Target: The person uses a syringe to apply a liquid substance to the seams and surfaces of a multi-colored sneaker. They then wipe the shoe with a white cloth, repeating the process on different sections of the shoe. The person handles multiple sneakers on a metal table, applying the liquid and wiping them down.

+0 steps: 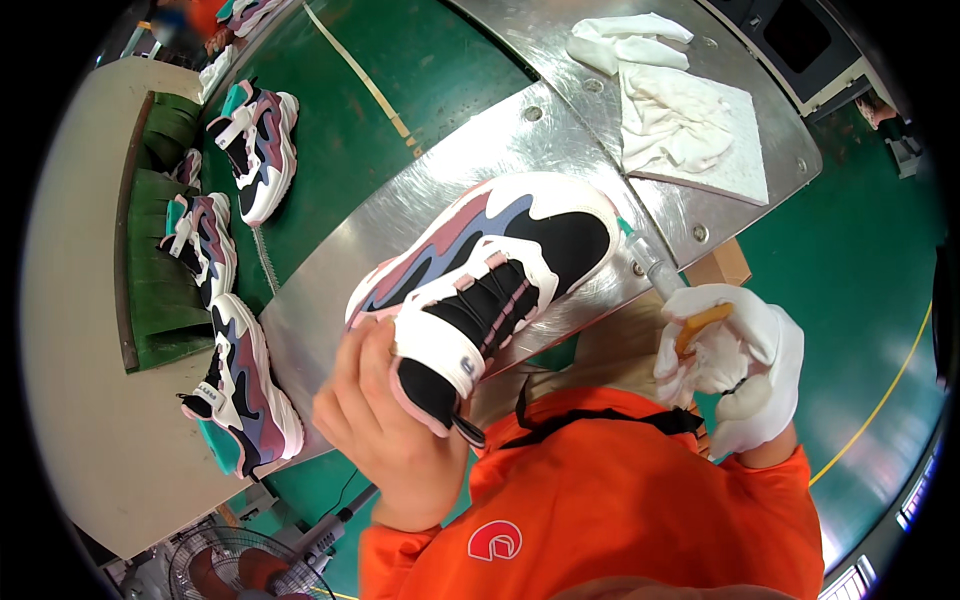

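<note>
A sneaker (455, 280) with a white sole and black, pink and blue upper lies tilted over the steel table, its toe up and to the right. My bare left hand (385, 420) is closed around its heel end. In my right hand (735, 365), wearing a white glove, is a clear syringe (655, 262) with a teal needle tip. That tip meets the sole edge by the toe, though contact is hard to make out. Some fingers show bare through the glove.
Matching sneakers (262, 150) stand at the left, beside and on a green belt (400, 60). White cloths (685, 125) lie on a white pad on the steel table (560, 130). A fan (240, 565) stands at lower left. Another person's orange clothing (200, 15) shows at the top left.
</note>
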Motion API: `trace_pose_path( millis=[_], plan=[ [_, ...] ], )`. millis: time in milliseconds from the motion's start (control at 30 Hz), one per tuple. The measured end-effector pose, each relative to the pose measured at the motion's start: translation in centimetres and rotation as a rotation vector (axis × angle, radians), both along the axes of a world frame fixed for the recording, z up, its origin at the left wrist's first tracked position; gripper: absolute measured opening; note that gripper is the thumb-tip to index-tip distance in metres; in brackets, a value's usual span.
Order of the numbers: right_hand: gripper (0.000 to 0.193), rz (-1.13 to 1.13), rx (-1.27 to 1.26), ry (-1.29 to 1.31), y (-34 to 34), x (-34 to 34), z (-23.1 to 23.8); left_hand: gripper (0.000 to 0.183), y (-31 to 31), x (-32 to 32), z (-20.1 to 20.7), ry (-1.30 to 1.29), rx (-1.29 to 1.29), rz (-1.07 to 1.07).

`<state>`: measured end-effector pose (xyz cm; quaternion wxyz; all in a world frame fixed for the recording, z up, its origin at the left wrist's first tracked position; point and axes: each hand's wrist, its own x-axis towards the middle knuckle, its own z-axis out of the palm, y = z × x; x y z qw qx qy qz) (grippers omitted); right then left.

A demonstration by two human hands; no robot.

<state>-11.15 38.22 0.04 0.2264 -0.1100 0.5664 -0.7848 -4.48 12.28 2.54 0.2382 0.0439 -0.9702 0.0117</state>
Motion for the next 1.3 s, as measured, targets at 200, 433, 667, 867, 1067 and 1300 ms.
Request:
trace_pose_path(
  millis=[200, 433, 667, 867, 1067, 1300],
  plan=[
    [0.087, 0.018, 0.011, 0.154, -0.2, -1.2, -1.4, 0.069, -1.5, -2.8, 1.7, -0.122, 0.019, -0.067],
    [0.087, 0.027, -0.091, 0.451, -1.1, -2.5, -5.3, 0.068, -3.5, -6.7, 3.2, -0.273, 0.127, -0.158],
    [0.068, 0.040, -0.275, 0.740, -2.0, -3.8, -7.7, 0.054, -5.6, -8.9, 4.1, -0.400, 0.386, -0.228],
    [0.058, 0.046, -0.253, 0.739, -2.2, -4.0, -7.2, 0.050, -6.9, -11.1, 5.1, -0.590, 0.862, -0.151],
    [0.084, 0.114, -0.159, 0.412, -1.9, -3.4, -6.0, 0.056, -7.8, -12.1, 6.7, -0.737, 0.940, 0.011],
    [0.087, 0.083, -0.229, 0.220, -1.8, -3.4, -5.6, 0.052, -8.1, -13.2, 6.4, -0.739, 0.871, -0.060]
  ],
)
